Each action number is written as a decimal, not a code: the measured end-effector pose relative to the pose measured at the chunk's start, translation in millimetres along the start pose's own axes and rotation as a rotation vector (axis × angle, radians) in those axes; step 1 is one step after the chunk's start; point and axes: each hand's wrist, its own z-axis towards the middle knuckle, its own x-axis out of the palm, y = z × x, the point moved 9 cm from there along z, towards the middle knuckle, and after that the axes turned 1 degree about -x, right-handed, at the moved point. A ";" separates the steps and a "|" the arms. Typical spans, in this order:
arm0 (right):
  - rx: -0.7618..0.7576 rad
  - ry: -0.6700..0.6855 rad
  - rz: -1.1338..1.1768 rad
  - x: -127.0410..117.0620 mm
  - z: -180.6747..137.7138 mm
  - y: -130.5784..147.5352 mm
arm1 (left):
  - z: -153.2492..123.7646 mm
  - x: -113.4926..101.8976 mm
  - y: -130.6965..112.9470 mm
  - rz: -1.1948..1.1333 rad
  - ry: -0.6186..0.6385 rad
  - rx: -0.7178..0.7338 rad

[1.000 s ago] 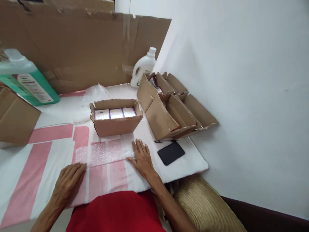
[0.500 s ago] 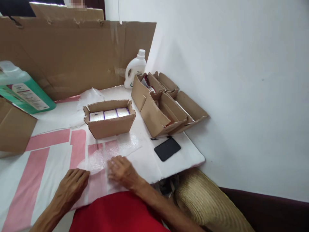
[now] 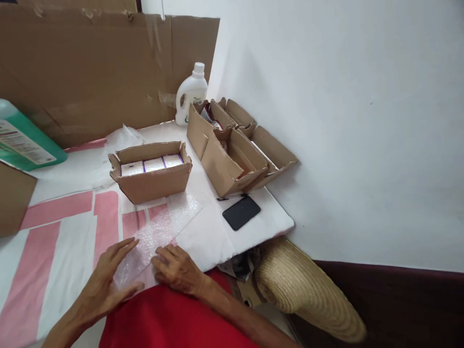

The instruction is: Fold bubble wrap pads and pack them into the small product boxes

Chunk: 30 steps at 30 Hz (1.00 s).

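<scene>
bubble wrap (image 3: 161,232) is flanked | left hand (image 3: 102,279) spread wide | right hand (image 3: 178,271) curled at its edge, grip can't be discerned

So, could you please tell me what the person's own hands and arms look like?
The left hand and right hand are ungloved, with no ring visible. The left forearm and right forearm show no sleeve, watch or bracelet. Below them is a plain red fabric garment.

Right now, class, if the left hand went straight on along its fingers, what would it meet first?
Most likely the bubble wrap, lying right by the left hand; whether they touch is unclear.
</scene>
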 end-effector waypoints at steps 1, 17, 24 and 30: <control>-0.045 0.016 -0.044 3.3 7.3 7.6 | -2.1 -5.0 12.0 -0.035 -0.026 -0.096; 0.419 -0.163 0.575 6.1 16.2 -28.1 | -18.6 -32.6 66.5 -0.317 -0.339 -0.640; 1.029 -0.397 1.108 0.6 -33.8 -77.5 | 33.2 -12.1 -16.6 -0.066 -0.354 0.000; 1.149 -0.383 1.045 -0.2 -46.9 -104.7 | 54.3 46.2 -54.1 0.124 -0.096 0.340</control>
